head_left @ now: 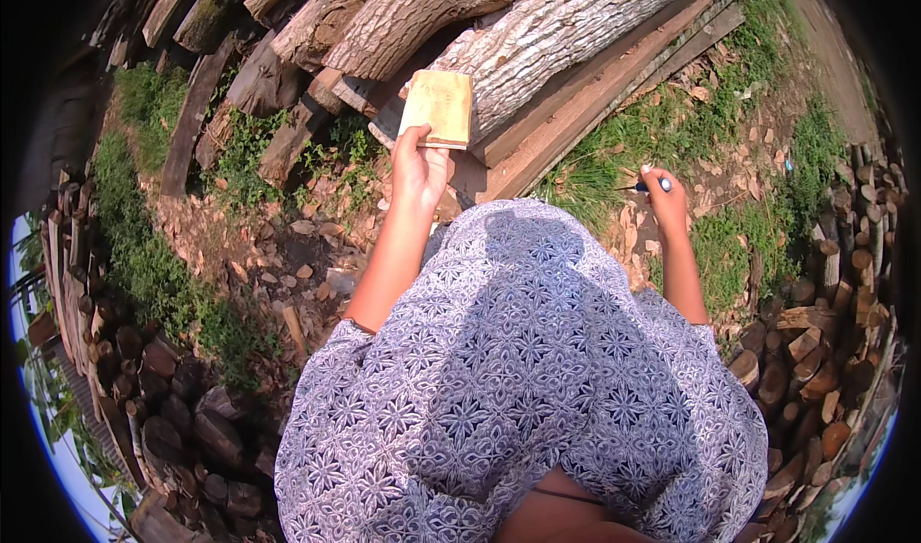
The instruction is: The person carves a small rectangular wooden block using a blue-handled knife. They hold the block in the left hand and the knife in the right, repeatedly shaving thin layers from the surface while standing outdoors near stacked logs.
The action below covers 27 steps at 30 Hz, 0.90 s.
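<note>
My left hand [418,171] is raised in front of me, its thumb on the near edge of a flat, pale yellow rectangular block [437,108]. A thin brown line runs along that edge; whether the block is wood or a small notebook, I cannot tell. Off to the right, my right hand [666,198] is closed round a slim tool with a blue and white handle [645,186]. A thin dark tip points left from it, over the grass, and the fingers hide part of the handle. The two hands are well apart.
Thick bark-covered logs [576,39] and a long sawn beam [566,130] lie just ahead. Shorter split logs [264,78] are piled at the far left. Stacked firewood stands at the left [182,418] and right [815,361]. Grass and dry leaves [297,246] cover the ground.
</note>
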Tool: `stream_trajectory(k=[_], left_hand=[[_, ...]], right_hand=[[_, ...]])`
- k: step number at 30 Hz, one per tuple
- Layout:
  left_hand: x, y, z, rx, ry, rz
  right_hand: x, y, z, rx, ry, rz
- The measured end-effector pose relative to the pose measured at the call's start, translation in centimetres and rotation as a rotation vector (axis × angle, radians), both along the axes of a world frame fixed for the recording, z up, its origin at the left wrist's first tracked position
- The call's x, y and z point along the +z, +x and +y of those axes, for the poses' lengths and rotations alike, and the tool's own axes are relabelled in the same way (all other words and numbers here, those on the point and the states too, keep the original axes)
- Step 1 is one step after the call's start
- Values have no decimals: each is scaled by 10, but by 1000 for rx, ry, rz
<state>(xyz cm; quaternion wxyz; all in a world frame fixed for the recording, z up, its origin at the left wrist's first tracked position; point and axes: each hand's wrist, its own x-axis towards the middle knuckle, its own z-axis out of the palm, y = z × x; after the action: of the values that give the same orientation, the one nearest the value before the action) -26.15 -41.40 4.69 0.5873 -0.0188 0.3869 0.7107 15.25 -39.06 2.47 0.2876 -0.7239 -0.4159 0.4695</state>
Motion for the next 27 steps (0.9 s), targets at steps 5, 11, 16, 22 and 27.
stream_trajectory(k=[5,11,16,22,27], left_hand=[[-11,20,43,-1,-24,448],[-2,28,58,-159,-103,997],[2,31,64,-151,-175,1296],[33,7,102,-172,-112,1626],[42,9,138,-313,-207,1835]], right_hand=[[-21,38,-2,153,18,74],[-10,28,24,329,179,290],[-9,22,46,463,280,280],[21,0,57,359,155,318],[14,-7,83,444,240,323]])
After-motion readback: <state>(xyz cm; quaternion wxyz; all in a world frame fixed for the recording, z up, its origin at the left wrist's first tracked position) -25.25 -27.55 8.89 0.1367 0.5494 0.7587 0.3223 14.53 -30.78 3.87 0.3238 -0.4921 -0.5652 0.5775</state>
